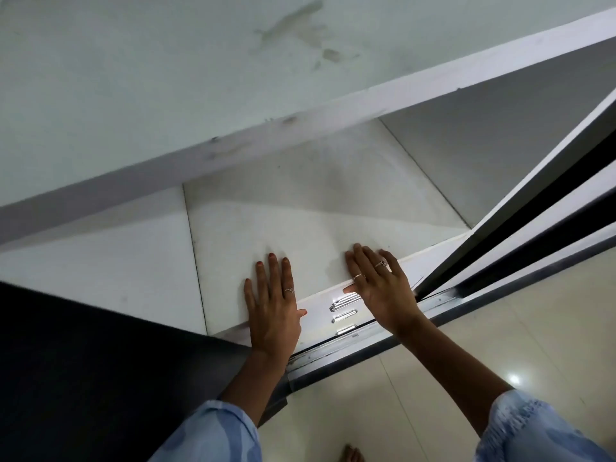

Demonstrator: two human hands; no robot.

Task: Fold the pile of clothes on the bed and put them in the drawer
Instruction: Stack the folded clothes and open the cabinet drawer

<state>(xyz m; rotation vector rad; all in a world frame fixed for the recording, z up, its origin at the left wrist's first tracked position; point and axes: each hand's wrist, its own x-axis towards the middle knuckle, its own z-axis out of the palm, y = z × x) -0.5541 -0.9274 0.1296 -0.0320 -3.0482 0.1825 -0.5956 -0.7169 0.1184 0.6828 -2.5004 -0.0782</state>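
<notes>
I look down into a white wardrobe. My left hand (pixel 271 301) lies flat with straight fingers on the white top panel (pixel 260 225) above a stack of drawers, its thumb at the front edge. My right hand (pixel 380 281) also lies flat on that panel near its right corner, thumb pointing at the topmost handle. The drawer fronts (pixel 320 315) show three silver handles (pixel 343 316) one below the other and look pushed in. No clothes or bed are in view.
A white shelf (pixel 300 128) runs diagonally above the panel. The dark sliding door (pixel 83 361) stands at the left, another door edge (pixel 520 215) at the right. A metal floor track (pixel 383 345) and cream tiles (pixel 466 355) lie below. A bare foot (pixel 350 454) shows at the bottom.
</notes>
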